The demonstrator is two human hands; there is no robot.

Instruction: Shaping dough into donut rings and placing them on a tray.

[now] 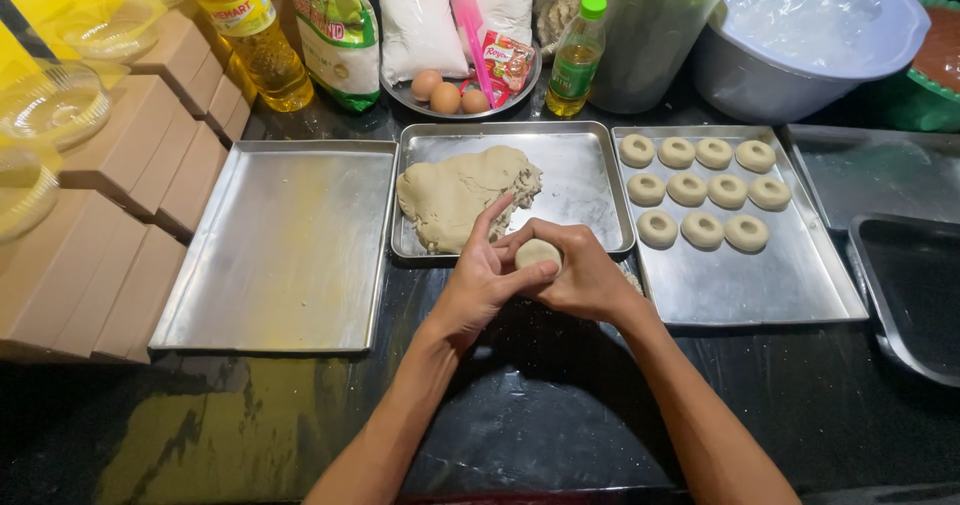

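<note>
Both hands meet over the dark counter [540, 405], just in front of the middle tray [585, 180]. The right hand [585, 275] cups a small dough ball [538, 254] — the left hand [480, 275] presses its thumb against it. Shaped dough rings [702, 191] fill the right-hand tray [760, 285] — a dough mass [460, 195] lies on the middle one.

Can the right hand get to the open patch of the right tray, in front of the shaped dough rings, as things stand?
Probably yes. The right hand sits beside the right tray, whose near part is bare below the dough rings. Nothing lies between, though it and the left hand cup a dough piece.
</note>
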